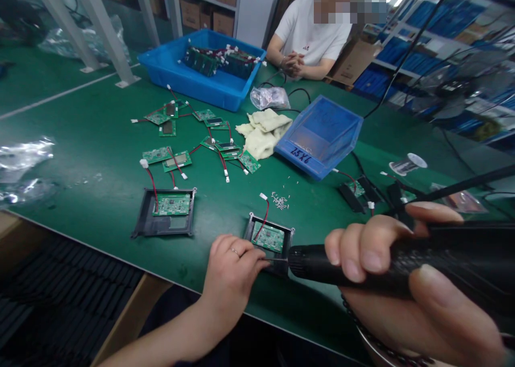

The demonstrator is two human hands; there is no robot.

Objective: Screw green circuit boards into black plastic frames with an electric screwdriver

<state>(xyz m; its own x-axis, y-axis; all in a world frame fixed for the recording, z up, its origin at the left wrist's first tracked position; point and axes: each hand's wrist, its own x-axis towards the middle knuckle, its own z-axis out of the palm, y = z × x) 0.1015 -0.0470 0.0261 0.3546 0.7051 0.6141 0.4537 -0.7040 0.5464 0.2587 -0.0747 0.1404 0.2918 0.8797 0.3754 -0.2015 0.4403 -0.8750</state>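
My right hand is wrapped around a black electric screwdriver, held nearly level and pointing left. Its thin bit reaches the pinched fingertips of my left hand; whatever lies between them is hidden. Just beyond those fingers, a black plastic housing rests on the table with a green circuit board in it. A red lead with a white connector rises from that board. Behind the housing lies a small pile of screws. Another black housing with a board stands to the left.
Several loose circuit boards with leads lie mid-table. Behind them are a blue tub of boards, a pale cloth and a blue bin. A solder spool lies right. A person sits opposite, hands clasped.
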